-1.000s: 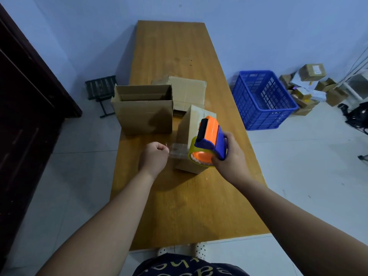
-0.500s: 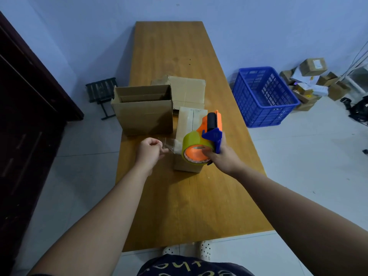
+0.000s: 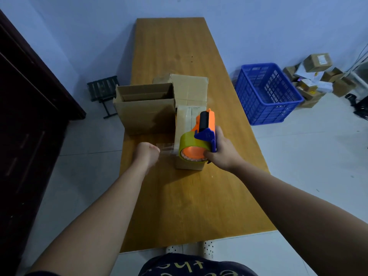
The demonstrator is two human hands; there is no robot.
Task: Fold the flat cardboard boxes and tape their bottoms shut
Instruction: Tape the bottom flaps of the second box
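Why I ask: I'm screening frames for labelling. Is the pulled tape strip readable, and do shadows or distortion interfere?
Head view: the clear tape strip between left hand and tape dispenser is faint and see-through, barely readable. Head view: soft shadows fall on the table below them and on the open box. Head view: wide-angle distortion stretches the forearms.

On the surface: open carton at left, closed carton behind to its right, small carton just right of the open one. Over its near end, tape dispenser in right grip; tape strip leftward to left grip. On the floor: crate right, stool left.
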